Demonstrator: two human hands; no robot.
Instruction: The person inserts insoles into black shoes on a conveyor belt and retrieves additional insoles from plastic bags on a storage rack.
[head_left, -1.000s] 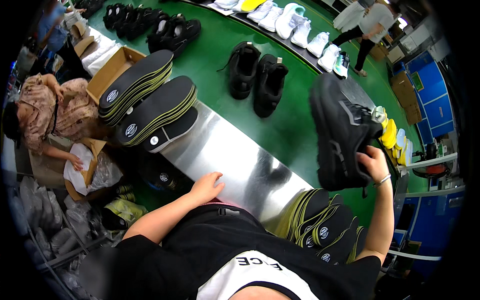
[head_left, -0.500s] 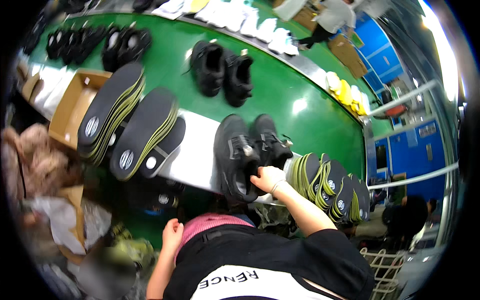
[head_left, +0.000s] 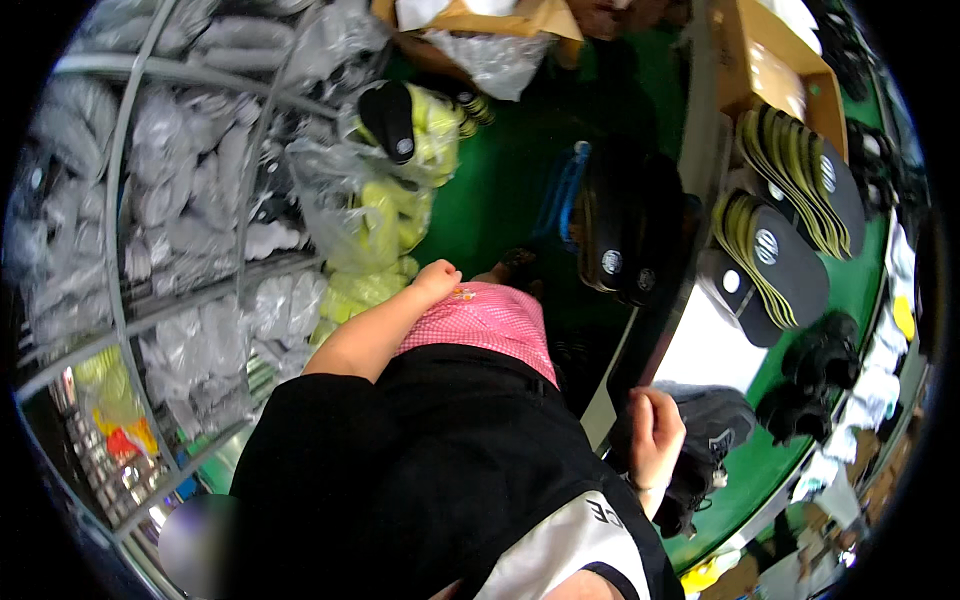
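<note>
My right hand (head_left: 657, 435) is at the table's near edge, its fingers curled at the heel end of a black shoe (head_left: 712, 420). The grip is partly hidden by the hand and dark shapes around it. A second black shoe (head_left: 684, 492) lies right beside the first. My left hand (head_left: 437, 280) hovers over the pink checked cloth (head_left: 480, 325) at my waist, loosely closed with nothing visible in it. Past the right hand, stacks of black insoles with yellow-green edges (head_left: 770, 255) rest on the white strip (head_left: 700, 340) of the table.
Another black pair (head_left: 815, 375) stands on the green tabletop (head_left: 765, 495). An open cardboard box (head_left: 735, 60) is at the far end. On my left rises a metal rack (head_left: 125, 220) packed with plastic-wrapped items. Bagged yellow-green insoles (head_left: 385, 215) lie beside it. Dark insoles (head_left: 605, 225) sit below table height.
The view has swung left, bringing the rack into sight and shifting the table to the right side. My right hand stays by the black shoes. The left hand has moved over the pink cloth.
</note>
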